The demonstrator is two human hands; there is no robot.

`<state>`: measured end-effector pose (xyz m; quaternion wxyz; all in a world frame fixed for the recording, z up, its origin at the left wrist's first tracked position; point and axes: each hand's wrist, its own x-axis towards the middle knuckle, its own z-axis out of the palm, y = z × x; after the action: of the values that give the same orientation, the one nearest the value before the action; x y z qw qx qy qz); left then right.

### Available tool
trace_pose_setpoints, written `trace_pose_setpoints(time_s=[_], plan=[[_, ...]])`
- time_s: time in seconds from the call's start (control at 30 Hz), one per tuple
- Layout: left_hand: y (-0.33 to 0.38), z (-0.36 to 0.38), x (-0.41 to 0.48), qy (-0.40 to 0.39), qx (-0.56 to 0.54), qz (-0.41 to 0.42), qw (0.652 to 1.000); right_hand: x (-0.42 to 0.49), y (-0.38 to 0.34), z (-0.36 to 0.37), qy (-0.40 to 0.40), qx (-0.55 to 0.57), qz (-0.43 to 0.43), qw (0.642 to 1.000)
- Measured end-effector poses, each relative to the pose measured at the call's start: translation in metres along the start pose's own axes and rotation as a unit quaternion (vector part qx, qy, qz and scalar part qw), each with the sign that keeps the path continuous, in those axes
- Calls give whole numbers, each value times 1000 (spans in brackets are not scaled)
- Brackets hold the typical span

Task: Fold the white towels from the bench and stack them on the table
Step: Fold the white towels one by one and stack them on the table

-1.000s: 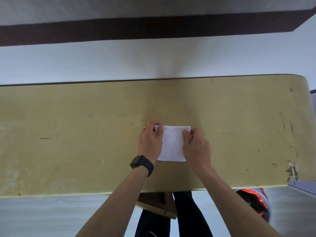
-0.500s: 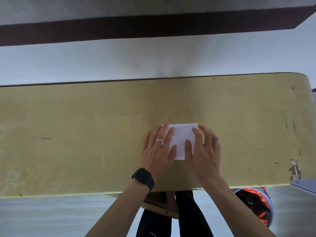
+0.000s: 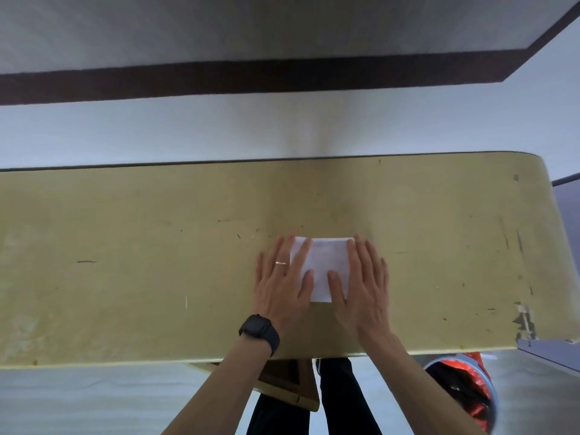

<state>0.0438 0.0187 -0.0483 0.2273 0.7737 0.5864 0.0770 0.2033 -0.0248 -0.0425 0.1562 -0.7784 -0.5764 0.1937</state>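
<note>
A small folded white towel [image 3: 326,262] lies flat on the yellow table [image 3: 141,262], a little right of its middle and near the front edge. My left hand [image 3: 282,284], with a ring and a black watch at the wrist, rests flat on the towel's left side, fingers spread. My right hand [image 3: 361,284] lies flat on the right side in the same way. Both palms press down; neither hand grips anything. Only the strip of towel between the hands shows.
The table's right end is rounded with chipped edges [image 3: 524,318]. A bin with a red and black liner [image 3: 464,390] stands on the floor under the front right. A wooden piece [image 3: 288,384] shows below the table's front edge by my legs. A grey surface [image 3: 558,353] juts in at right.
A second ago my fingers pinched the towel's side edges. Both hands have since opened and flattened onto it, then slid slightly apart, so more of the towel shows between them.
</note>
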Motion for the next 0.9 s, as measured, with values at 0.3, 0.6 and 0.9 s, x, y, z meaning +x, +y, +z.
trace_pose_setpoints(time_s=[0.3, 0.6, 0.9], plan=[[53, -25, 40, -37, -203, -429, 879, 41, -30, -24, -97, 130, 321, 933], [69, -40, 28, -20, -369, -459, 808, 50, 2, -34, -155, 278, 276, 907], [98, -197, -85, 190, -544, -287, 766, 11, -100, -171, -90, 265, -91, 956]])
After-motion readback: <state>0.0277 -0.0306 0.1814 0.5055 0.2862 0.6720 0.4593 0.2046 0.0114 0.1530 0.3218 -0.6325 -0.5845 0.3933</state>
